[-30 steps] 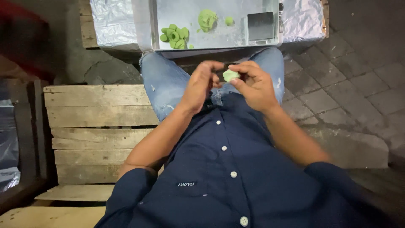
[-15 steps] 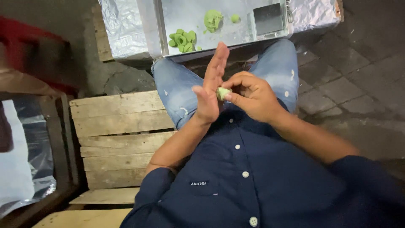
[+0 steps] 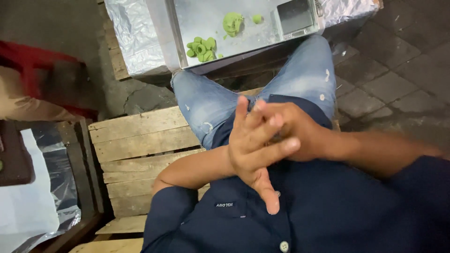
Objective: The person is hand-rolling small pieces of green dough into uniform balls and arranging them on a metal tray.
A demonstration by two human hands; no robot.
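Observation:
My left hand (image 3: 257, 149) lies flat, fingers spread, across my right hand (image 3: 302, 131) in front of my lap. The two palms are pressed together above my dark blue shirt. The small green dough piece seen earlier is hidden between them. On the metal tray (image 3: 262, 37) ahead of my knees lie a cluster of several green dough rings (image 3: 201, 48), a green dough lump (image 3: 232, 22) and a small green ball (image 3: 256, 18).
A small digital scale (image 3: 295, 17) sits on the tray's right part. Foil wrap (image 3: 133, 37) covers the surface beside the tray. I sit on a wooden pallet (image 3: 136, 150). A plastic-lined crate (image 3: 42, 197) stands at left, paving stones (image 3: 389, 70) at right.
The green piece was pinched in my right fingertips beside the upright left palm. My left hand has since closed over the right, hiding the piece. The view has shifted closer.

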